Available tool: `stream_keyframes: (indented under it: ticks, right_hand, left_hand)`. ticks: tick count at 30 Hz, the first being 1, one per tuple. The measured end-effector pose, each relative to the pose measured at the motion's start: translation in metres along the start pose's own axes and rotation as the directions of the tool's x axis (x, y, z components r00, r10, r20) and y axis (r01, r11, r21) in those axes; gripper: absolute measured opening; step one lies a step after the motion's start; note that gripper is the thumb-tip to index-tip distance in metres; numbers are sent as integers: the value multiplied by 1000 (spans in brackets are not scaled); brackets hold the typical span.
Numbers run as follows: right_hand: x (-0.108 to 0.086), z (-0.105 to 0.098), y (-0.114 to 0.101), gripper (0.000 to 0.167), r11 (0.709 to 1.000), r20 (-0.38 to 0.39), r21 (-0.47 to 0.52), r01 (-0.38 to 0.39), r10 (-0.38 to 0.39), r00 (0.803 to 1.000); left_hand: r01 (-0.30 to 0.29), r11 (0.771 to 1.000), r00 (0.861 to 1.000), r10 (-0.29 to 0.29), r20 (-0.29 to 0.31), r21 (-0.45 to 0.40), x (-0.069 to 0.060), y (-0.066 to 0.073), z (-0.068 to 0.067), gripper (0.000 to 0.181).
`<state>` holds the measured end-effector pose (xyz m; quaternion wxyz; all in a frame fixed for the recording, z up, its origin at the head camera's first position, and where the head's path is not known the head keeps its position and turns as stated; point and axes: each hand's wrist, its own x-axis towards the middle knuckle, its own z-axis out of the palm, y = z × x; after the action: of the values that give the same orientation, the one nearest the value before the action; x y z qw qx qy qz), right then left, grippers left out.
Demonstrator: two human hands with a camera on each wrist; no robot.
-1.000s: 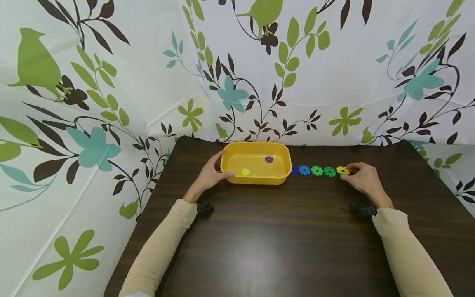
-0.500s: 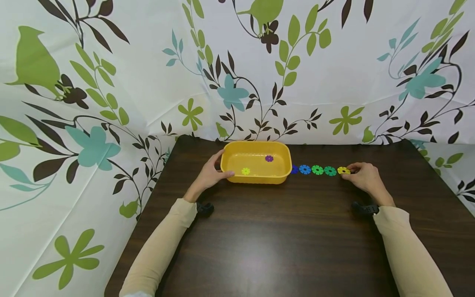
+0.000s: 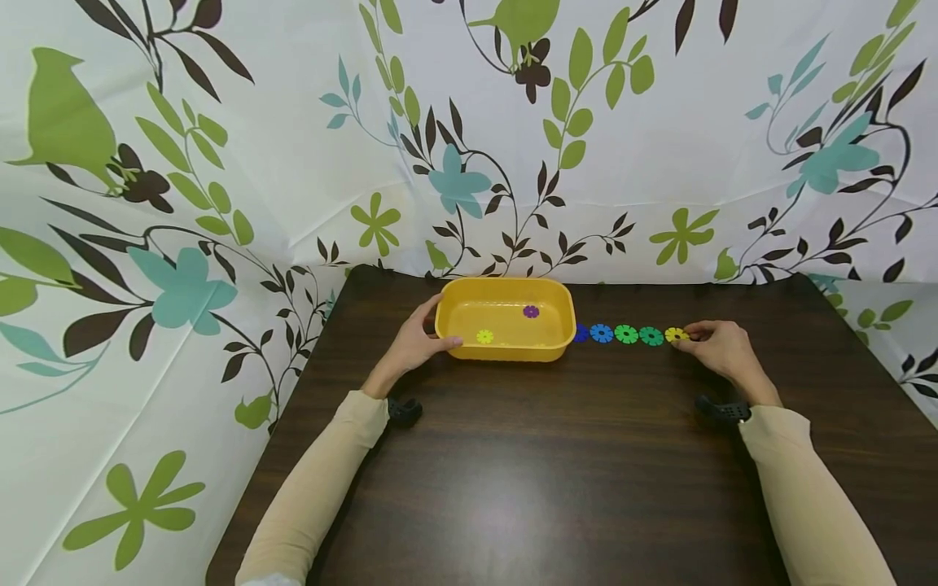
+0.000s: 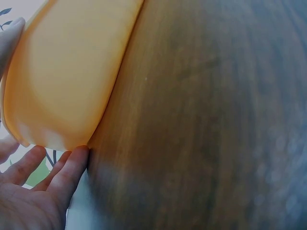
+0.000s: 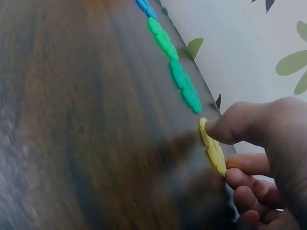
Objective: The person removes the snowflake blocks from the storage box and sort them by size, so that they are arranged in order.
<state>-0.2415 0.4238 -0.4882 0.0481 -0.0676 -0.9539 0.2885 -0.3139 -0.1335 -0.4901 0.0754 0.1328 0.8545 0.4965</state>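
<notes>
My left hand (image 3: 414, 342) holds the left end of a yellow plastic tub (image 3: 513, 355), thumb over the near rim and fingers against the end wall (image 4: 53, 136). Inside the tub lie a lime-yellow notched disc (image 3: 485, 336) and a purple one (image 3: 531, 312). My right hand (image 3: 721, 350) pinches a yellow notched disc (image 3: 676, 334) between thumb and finger at the right end of a row. That disc (image 5: 212, 146) lies flat at the tabletop, with a small gap to the dark green disc (image 5: 185, 86).
Running left from the dark green disc are a light green disc (image 3: 626, 334), a light blue disc (image 3: 602, 334) and a dark blue disc (image 3: 581, 333), partly hidden by the tub. A patterned curtain (image 3: 608, 203) stands behind the dark wooden table (image 3: 506, 456).
</notes>
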Motion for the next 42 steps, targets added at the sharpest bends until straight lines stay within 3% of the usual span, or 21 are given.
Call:
stream_keyframes:
  ticks: [7,12,19,32,38,42]
  right_hand:
    - [-5,3,-25,60,997,-30,-15,77,-78,997]
    - [-4,3,-61,64,991,-46,-2,134,-134,990]
    - [-3,17,-110,57,979,-41,14,205,-204,978]
    - [14,51,-187,48,936,48,56,349,-351,935]
    - [24,67,-216,50,928,118,37,371,-373,920]
    - [31,79,-230,34,918,149,-2,398,-393,907]
  left_hand:
    - [4,1000,1000,-4,4,-12,-3,0,-1,104]
    - [-4,1000,1000,4,9,-20,-2,1,-1,104]
    - [-10,999,1000,11,12,-39,-1,0,0,104]
    - [-10,999,1000,10,11,-39,-1,-4,1,104]
    - [-21,999,1000,21,6,-37,-2,-4,0,104]
    - [-35,999,999,36,8,-39,-1,-4,0,103]
